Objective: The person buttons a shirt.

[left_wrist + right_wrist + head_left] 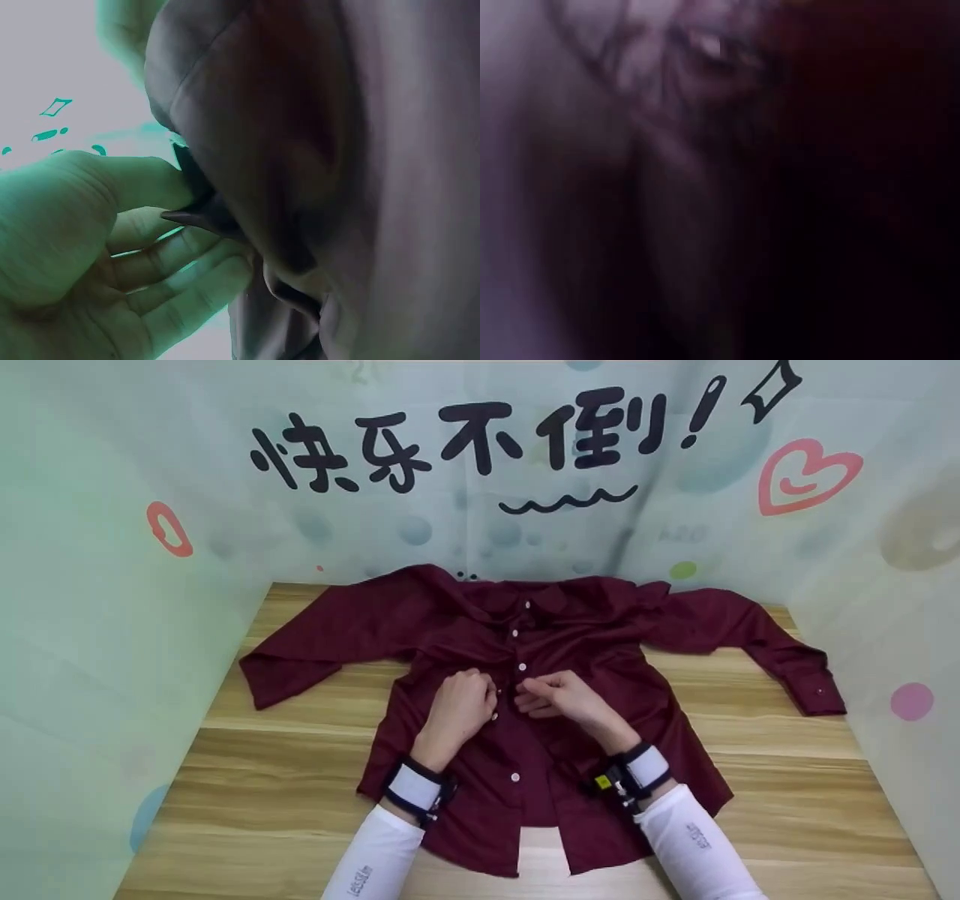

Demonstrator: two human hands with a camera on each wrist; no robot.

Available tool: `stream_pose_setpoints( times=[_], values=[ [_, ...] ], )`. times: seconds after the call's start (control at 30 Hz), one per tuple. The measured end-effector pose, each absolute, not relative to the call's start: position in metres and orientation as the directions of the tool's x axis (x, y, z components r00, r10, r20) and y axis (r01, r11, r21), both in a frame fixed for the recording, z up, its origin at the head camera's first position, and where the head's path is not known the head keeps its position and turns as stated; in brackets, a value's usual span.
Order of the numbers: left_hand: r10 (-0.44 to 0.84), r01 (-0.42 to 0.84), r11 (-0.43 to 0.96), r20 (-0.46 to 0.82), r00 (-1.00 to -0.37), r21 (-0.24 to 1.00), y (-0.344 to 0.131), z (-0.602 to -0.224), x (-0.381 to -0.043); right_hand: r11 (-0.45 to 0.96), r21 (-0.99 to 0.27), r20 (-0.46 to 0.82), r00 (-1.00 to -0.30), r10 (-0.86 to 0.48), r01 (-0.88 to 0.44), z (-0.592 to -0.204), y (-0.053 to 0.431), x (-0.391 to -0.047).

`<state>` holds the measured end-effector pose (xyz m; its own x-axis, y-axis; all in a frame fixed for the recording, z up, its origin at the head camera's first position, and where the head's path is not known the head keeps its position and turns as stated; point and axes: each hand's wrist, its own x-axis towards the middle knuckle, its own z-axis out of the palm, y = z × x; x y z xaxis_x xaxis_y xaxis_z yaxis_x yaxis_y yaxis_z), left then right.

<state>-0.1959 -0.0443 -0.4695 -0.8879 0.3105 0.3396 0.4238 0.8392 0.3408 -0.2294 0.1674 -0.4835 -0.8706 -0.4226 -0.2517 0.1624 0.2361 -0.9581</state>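
Observation:
A dark red long-sleeved button-up shirt (465, 795) lies spread with its collar toward the back wall. White buttons, such as the lower button (515, 777), run down its front. The front edges part below the hands. Left of the front opening, my left hand (459, 705) pinches the shirt's front edge; the left wrist view shows a fold of cloth (199, 214) between thumb and fingers. Across the gap, my right hand (566, 701) is over the other front panel, its fingers loosely extended with no cloth visibly gripped. The right wrist view is dark and blurred.
Under the shirt is a wood-grain table (247, 780). A printed cloth wall (465, 525) encloses the back and both sides. One sleeve (300, 660) reaches left, and the other sleeve (780, 649) reaches right, its cuff near the table's right side.

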Motion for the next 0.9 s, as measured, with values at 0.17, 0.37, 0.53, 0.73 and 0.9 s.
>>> stream_pose_setpoints(
  times=[0.17,0.37,0.53,0.73,0.9],
  values=[
    [0.314,0.442,0.798,0.345,-0.885,0.409,-0.044,-0.466,-0.197,0.170,-0.941,-0.338,-0.860,-0.384,0.294,-0.490,0.154,-0.232],
    [0.393,0.498,0.747,0.311,-0.865,0.442,-0.043,-0.469,-0.197,0.005,-0.906,-0.392,-0.834,-0.388,0.423,-0.498,0.143,-0.236],
    [0.450,0.524,0.733,0.268,-0.852,0.433,-0.045,-0.474,-0.197,-0.202,-0.863,-0.360,-0.844,-0.398,0.463,-0.502,0.141,-0.237],
    [0.487,0.526,0.720,0.210,-0.848,0.453,-0.045,-0.474,-0.198,-0.296,-0.855,-0.292,-0.867,-0.404,0.426,-0.503,0.143,-0.237],
    [0.506,0.503,0.716,0.136,-0.852,0.485,-0.047,-0.472,-0.198,-0.255,-0.881,-0.266,-0.863,-0.429,0.399,-0.505,0.144,-0.237]
  ],
)
